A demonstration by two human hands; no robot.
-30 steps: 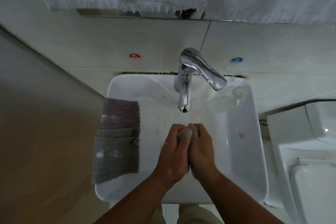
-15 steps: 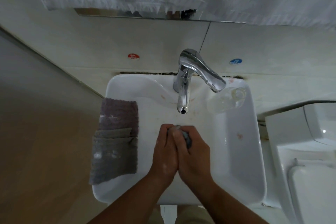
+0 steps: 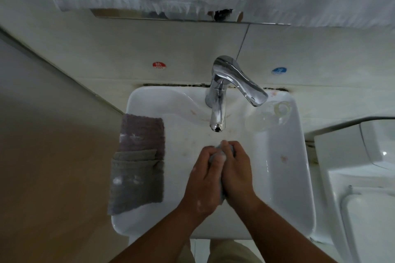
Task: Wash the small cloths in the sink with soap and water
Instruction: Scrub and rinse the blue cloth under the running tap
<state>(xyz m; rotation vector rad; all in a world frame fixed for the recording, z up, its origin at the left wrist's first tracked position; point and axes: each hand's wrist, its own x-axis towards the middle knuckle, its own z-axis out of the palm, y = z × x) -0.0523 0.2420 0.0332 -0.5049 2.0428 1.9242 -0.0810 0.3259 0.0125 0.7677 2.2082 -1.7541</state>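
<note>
Over the white sink (image 3: 149,100), just below the chrome tap (image 3: 218,111), a person's left hand (image 3: 205,177) and right hand (image 3: 237,168) press together, fingers curled round a small grey cloth (image 3: 216,156) bunched between them. Only crumpled wet folds show, by the fingertips and near the heels of the palms. White lather flecks the left hand. Two more cloths hang over the sink's left rim, a purplish cloth (image 3: 142,132) behind and a grey cloth (image 3: 136,181) touching it in front, both with pale patches.
</note>
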